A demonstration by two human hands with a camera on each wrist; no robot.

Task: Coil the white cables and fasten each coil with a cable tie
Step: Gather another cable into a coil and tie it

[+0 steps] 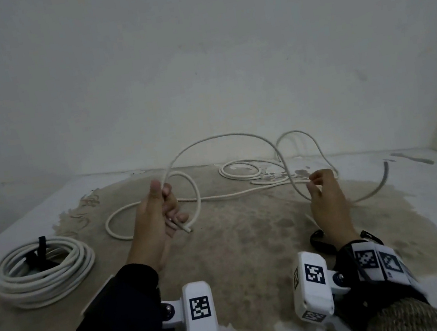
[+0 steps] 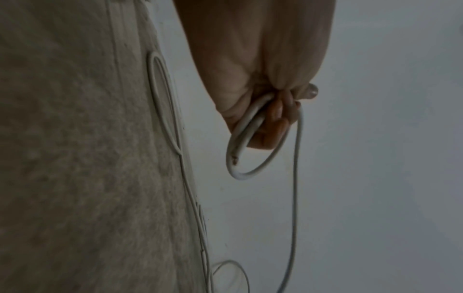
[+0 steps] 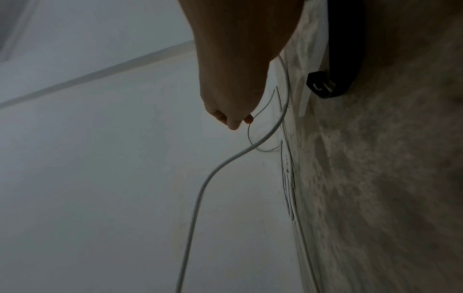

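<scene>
The left hand (image 1: 159,212) has its fingers (image 2: 273,126) clamped on a small loop of the loose white cable (image 1: 218,138), whose slack sprawls across the stained floor (image 1: 253,245); the right hand (image 1: 326,194) pinches it further along; a finished coil (image 1: 42,269) lies left, tied black
</scene>
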